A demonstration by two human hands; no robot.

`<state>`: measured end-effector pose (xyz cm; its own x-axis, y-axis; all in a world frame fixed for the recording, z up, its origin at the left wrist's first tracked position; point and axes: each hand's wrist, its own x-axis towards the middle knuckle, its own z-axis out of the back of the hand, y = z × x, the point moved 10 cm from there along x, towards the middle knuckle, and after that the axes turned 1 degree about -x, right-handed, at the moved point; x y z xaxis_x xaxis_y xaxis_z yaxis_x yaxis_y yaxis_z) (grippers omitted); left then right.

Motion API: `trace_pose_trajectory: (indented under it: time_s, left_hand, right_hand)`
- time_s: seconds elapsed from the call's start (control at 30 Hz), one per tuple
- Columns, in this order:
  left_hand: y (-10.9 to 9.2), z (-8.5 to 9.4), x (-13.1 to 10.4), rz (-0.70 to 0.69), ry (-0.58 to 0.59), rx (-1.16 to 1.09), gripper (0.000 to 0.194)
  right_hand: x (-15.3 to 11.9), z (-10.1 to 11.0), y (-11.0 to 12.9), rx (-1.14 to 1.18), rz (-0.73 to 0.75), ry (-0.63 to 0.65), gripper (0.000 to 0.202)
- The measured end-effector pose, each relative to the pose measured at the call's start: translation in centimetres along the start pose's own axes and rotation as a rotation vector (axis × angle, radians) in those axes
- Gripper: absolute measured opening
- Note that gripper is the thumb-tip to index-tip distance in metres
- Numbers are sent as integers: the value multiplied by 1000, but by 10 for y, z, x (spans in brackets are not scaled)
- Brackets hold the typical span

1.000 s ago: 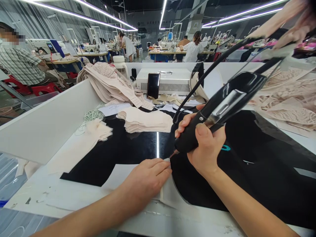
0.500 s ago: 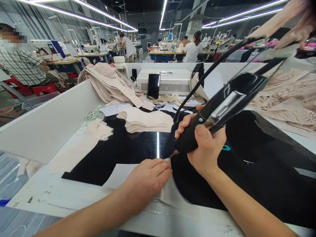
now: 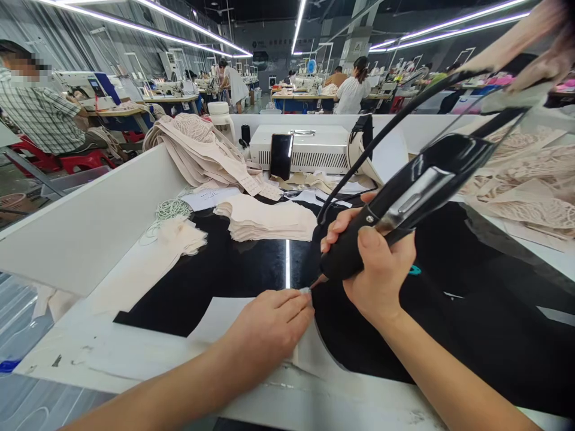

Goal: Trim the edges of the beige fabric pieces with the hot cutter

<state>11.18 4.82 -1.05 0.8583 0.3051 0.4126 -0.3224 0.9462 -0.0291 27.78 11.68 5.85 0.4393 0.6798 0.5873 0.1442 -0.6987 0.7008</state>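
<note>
My right hand [image 3: 381,272] is wrapped round a black corded handheld tool [image 3: 399,200] with a silver lever. The tool slants down to the left, and its narrow copper-coloured tip [image 3: 320,279] is close by my left fingertips. My left hand [image 3: 274,323] lies low over the table's front part, fingers together and bent down on a pale piece with a curved edge [image 3: 317,347], apparently fabric. A bit of its end shows at the fingertips; the rest under the palm is hidden. Beneath both hands spreads a black sheet [image 3: 179,293], and a white sheet [image 3: 215,314] reaches under my left hand.
Cut pale fabric pieces [image 3: 269,221] lie stacked ahead, with green thread [image 3: 173,209] to their left. A phone [image 3: 281,157] leans against a white vented box [image 3: 314,143]. Beige fabric heaps [image 3: 202,149] flank the table. A low wall [image 3: 90,233] borders the left side. Several people work behind.
Both hands and the tool keep nearly the same pose. The whole view has shifted very slightly, and the tool appears a touch further right.
</note>
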Motion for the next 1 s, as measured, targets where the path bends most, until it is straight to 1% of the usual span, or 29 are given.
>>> trace_pose_trajectory:
  time_s: [0.17, 0.27, 0.37, 0.53, 0.7, 0.87, 1.0]
  left_hand:
    - [0, -3, 1, -6, 8, 6, 36]
    - [-2, 3, 1, -22, -48, 31, 38]
    - [-3, 9, 2, -23, -97, 33, 42]
    - [2, 4, 0, 8, -45, 4, 34]
    - [4, -2, -2, 27, 7, -2, 27]
    - [2, -3, 0, 16, -1, 46, 27]
    - [1, -4, 1, 3, -4, 67, 25]
  right_hand:
    - [1, 1, 0, 24, -10, -16, 45]
    - [0, -1, 2, 48, 10, -13, 44]
    - [-2, -5, -1, 56, -1, 21, 50]
    - [-2, -8, -4, 28, 2, 50, 45]
    - [-2, -10, -3, 33, -17, 32, 52]
    - [-5, -14, -6, 29, -54, 36, 56]
    - [-7, -14, -7, 27, -35, 47, 52]
